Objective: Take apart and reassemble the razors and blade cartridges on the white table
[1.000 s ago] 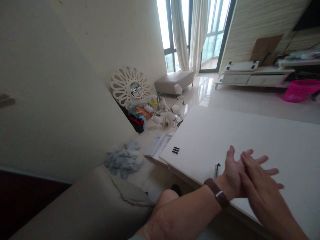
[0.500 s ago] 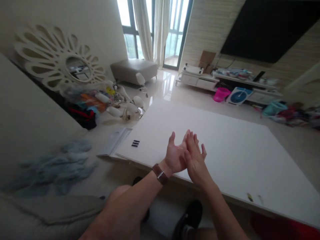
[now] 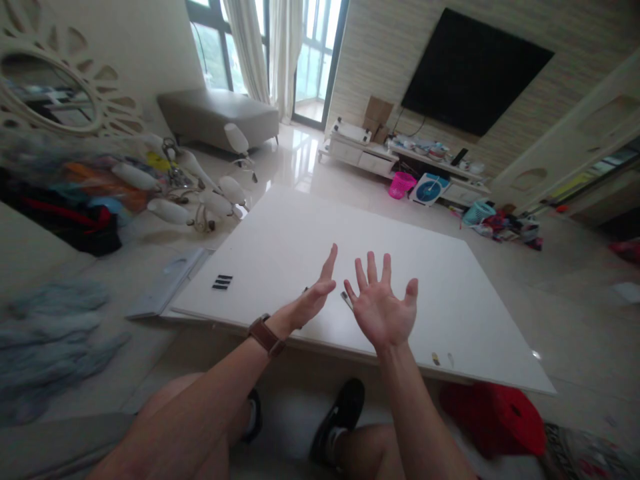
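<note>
My left hand is held above the front part of a white board, seen edge-on with its fingers stretched out. A brown watch strap circles that wrist. To its right, my right hand is raised palm up with the fingers spread. Neither hand holds anything, and a gap lies between them. Behind the right hand's little finger, a small thin grey object shows in part on the board; its kind is hidden. Several black strips lie at the board's left side.
Two small items, one dark and yellowish, lie near the board's front right edge. A red object stands beside that corner. A lamp with white shades and a grey cloth heap are on the left. A pink basket stands farther back.
My hands were pressed together and have come apart, the right one turning its palm up with fingers spread. The view has swung to the right.
</note>
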Available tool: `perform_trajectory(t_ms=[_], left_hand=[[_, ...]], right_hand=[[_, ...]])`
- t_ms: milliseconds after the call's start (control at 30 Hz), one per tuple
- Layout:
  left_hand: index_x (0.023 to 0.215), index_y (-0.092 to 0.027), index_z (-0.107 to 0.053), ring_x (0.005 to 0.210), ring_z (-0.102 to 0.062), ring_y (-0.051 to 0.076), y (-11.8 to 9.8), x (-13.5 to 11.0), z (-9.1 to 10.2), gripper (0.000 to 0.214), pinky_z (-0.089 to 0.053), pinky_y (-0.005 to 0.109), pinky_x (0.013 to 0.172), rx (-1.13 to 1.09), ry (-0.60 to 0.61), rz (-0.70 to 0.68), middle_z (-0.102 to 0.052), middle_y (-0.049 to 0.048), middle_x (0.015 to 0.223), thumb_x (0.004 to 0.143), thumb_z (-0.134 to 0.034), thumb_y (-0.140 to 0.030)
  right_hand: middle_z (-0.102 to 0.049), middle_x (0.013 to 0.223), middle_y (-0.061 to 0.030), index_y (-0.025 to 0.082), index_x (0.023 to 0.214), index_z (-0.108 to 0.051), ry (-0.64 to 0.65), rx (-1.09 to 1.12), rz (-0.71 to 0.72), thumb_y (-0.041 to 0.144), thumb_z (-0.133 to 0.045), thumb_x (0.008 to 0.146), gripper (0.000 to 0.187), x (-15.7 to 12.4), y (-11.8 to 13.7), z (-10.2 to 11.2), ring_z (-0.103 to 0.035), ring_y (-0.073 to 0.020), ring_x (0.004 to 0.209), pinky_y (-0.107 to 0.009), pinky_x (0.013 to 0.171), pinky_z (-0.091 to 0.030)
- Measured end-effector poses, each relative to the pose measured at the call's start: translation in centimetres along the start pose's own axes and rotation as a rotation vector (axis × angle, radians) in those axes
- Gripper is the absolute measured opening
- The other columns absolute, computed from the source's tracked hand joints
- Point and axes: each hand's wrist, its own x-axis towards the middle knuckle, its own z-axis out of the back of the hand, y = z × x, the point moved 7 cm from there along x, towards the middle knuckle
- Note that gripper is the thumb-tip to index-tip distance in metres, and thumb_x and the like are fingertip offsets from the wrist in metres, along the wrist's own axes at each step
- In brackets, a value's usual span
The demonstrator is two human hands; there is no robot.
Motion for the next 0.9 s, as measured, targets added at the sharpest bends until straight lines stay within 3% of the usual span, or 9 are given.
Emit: perform_trajectory(t_ms=[100, 300, 533, 900], left_hand=[[0.153, -0.052, -0.006, 0.148, 0.025, 0.023, 0.4, 0.1, -1.1, 0.098, 0.008, 0.049, 0.119, -0.033, 0.023, 0.002, 0.015, -0.0162, 0.164, 0.078, -0.068, -0.037], [0.151, -0.054, 0.004, 0.153, 0.002, 0.02, -0.2, 0.4, -3.4, 0.114, -0.01, 0.041, 0.122, -0.24, 0.079, 0.083, 0.012, -0.0152, 0.165, 0.069, -0.06, -0.008], [0.152, -0.051, -0.013, 0.153, -0.007, 0.021, -0.3, -0.7, -2.7, 0.112, -0.014, 0.039, 0.122, -0.237, 0.186, 0.125, -0.004, -0.0127, 0.166, 0.063, -0.054, 0.003], [0.149, -0.051, -0.029, 0.151, -0.016, 0.022, -1.0, -0.1, -2.9, 0.105, -0.033, 0.031, 0.111, -0.245, 0.081, 0.117, -0.008, -0.0083, 0.166, 0.065, -0.053, 0.008]], right_hand=[[-0.04, 0.154, 0.0094, 0.046, 0.137, -0.049, 0.046, 0.045, -0.037, 0.071, -0.042, 0.087, 0.056, -0.5, -0.8, -1.3, -0.03, -0.0184, 0.146, -0.05, 0.113, -0.032], [-0.038, 0.155, 0.0084, 0.045, 0.139, -0.046, 0.11, 0.086, -0.063, 0.07, -0.041, 0.088, 0.057, -1.3, -1.4, -2.7, -0.029, -0.0171, 0.146, -0.045, 0.106, -0.041], [-0.035, 0.156, 0.0081, 0.045, 0.141, -0.043, 0.127, 0.078, -0.116, 0.072, -0.042, 0.086, 0.061, -1.5, -2.5, -2.4, -0.026, -0.0184, 0.147, -0.047, 0.104, -0.043], [-0.038, 0.155, 0.0082, 0.042, 0.138, -0.047, 0.119, 0.063, -0.083, 0.069, -0.044, 0.086, 0.058, -0.8, -2.6, -2.4, -0.025, -0.0159, 0.147, -0.044, 0.111, -0.037]])
